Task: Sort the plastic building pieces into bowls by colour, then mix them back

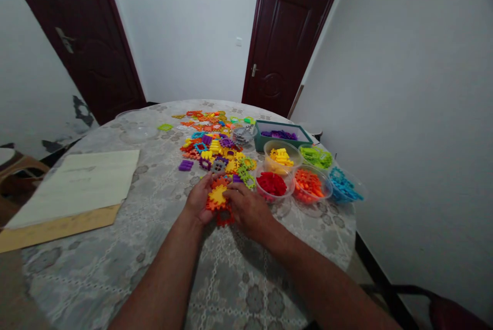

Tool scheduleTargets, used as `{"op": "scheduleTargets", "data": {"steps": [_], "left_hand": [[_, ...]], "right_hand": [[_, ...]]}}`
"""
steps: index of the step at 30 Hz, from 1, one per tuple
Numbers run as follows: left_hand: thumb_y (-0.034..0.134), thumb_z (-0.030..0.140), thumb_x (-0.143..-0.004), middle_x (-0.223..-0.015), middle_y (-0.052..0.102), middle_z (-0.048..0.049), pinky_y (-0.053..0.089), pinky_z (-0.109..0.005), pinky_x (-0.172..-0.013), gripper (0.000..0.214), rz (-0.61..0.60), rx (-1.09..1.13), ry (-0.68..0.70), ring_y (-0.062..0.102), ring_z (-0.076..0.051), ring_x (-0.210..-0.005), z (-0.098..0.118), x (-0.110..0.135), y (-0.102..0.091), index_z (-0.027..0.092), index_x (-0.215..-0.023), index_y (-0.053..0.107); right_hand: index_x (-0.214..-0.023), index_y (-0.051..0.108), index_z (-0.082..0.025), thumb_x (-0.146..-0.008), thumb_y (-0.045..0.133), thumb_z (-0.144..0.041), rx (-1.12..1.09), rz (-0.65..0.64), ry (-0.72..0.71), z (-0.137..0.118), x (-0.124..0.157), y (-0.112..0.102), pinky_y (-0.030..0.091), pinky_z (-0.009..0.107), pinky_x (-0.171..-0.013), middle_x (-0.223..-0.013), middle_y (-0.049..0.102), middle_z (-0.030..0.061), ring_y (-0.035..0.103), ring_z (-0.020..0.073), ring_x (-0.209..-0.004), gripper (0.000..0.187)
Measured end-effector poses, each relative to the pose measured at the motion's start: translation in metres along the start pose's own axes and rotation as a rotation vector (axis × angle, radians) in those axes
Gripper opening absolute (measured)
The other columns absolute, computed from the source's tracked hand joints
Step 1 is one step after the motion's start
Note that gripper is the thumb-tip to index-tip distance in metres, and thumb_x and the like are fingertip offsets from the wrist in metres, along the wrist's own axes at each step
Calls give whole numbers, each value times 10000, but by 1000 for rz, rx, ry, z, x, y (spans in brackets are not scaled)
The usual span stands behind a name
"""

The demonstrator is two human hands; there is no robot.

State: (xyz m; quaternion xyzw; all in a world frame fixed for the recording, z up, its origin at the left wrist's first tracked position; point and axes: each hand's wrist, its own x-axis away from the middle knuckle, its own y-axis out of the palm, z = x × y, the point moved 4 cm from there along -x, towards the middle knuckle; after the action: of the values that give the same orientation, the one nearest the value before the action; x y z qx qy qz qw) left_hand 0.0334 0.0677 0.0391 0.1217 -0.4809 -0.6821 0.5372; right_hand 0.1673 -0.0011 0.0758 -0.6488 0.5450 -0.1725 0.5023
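Orange-and-yellow cluster of toothed plastic tiles (217, 197) rests on the grey patterned tablecloth (231, 278), just left of the clear bowl of red tiles (289, 189). The left hand (198, 199) curls round the edge away from that bowl, thumb on top. The right hand (248, 212) closes over the bowl-side edge with bent fingers, so both hands have hold of the cluster. A loose pile of mixed-colour tiles (215, 147) spreads behind and left of the bowl.

As I judge it, uneven pressing could pop the joined tiles apart, or the right wrist, near the bowl, could knock it and spill it.

No brand or label shows. The pale paper sheet (80, 181) far left of the bowl is too blurred to read.
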Motion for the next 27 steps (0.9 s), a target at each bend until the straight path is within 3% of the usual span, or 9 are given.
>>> {"op": "scheduleTargets", "data": {"steps": [7, 11, 15, 19, 23, 27], "left_hand": [[510, 299, -1049, -951, 778, -146, 666, -397, -684, 304, 10, -41, -29, 784, -263, -772, -2, 3, 6, 117, -1225, 678], [512, 310, -1054, -941, 772, -145, 662, -398, -610, 291, 8, -63, -37, 777, -264, -706, -2, 4, 6, 122, -1212, 667], [517, 327, -1046, -1013, 767, -175, 636, -375, -503, 335, -2, -33, -24, 799, -307, -771, -1, 4, 5, 139, -1304, 618], [500, 330, -1050, -975, 758, -145, 640, -374, -496, 328, 31, -42, -24, 803, -305, -769, -1, 6, 5, 162, -1317, 592], [502, 349, -1057, -965, 762, -141, 636, -371, -506, 285, 20, -51, -3, 805, -307, -768, 0, 6, 5, 164, -1245, 610], [476, 364, -1069, -982, 767, -148, 633, -364, -528, 308, 6, -26, 33, 802, -293, -776, 0, 4, 2, 154, -1247, 614]], "right_hand": [[-1141, 716, -221, -954, 645, -72, -298, 98, -20, -2, 4, -11, 540, 381, -1063, -1239, 726, 76, 671, 203, -1199, 249], [-1110, 735, -231, -957, 646, -111, -334, 158, 7, 4, 4, -38, 570, 362, -981, -1177, 752, 64, 699, 198, -1124, 214], [-1106, 745, -224, -969, 608, -175, -120, 362, 6, 43, -6, -94, 564, 392, -1008, -1214, 742, 97, 690, 226, -1149, 200], [-1079, 760, -187, -915, 596, -184, 148, 481, 167, 107, -28, -134, 555, 448, -1029, -1153, 756, 131, 700, 264, -1071, 232], [-1103, 761, -145, -871, 592, -178, 229, 514, 246, 143, -38, -143, 526, 499, -1086, -1185, 757, 179, 685, 307, -1133, 289], [-1108, 757, -137, -938, 528, -203, 208, 548, 248, 133, -27, -135, 532, 528, -1070, -1167, 767, 187, 702, 317, -1111, 293]]}}
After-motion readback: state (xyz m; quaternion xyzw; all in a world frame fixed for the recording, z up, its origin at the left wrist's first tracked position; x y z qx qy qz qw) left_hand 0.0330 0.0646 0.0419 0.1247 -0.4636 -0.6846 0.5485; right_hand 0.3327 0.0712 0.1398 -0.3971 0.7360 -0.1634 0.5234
